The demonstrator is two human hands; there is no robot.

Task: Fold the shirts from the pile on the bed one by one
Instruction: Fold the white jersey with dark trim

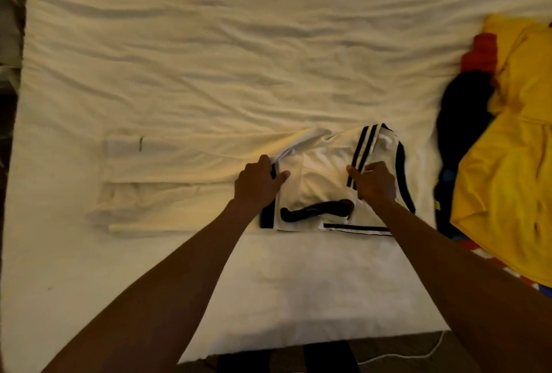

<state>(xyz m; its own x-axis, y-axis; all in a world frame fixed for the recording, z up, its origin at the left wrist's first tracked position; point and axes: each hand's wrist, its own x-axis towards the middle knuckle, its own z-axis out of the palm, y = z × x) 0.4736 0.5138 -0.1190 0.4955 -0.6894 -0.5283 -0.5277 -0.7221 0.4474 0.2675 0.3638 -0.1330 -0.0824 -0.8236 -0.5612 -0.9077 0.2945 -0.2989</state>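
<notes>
Folding was partway: left hand (259,181) and right hand (375,183) fingers pinched the striped shirt (319,175) near the bed (268,59) edge. One folded piece (149,169) lay at left; pile (507,163) at right was not yet done.

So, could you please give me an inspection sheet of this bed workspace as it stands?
Surface: wrinkled white bed sheet.
Job's things: white shirt with black stripes, partly folded; pile of yellow, red and dark clothes at the right.
Clutter: folded pale garment at the left.
Grippers: left hand and right hand each grip the shirt.
Cables: thin white cord on the floor.
Surroundings: dark floor below the bed's edge.
</notes>
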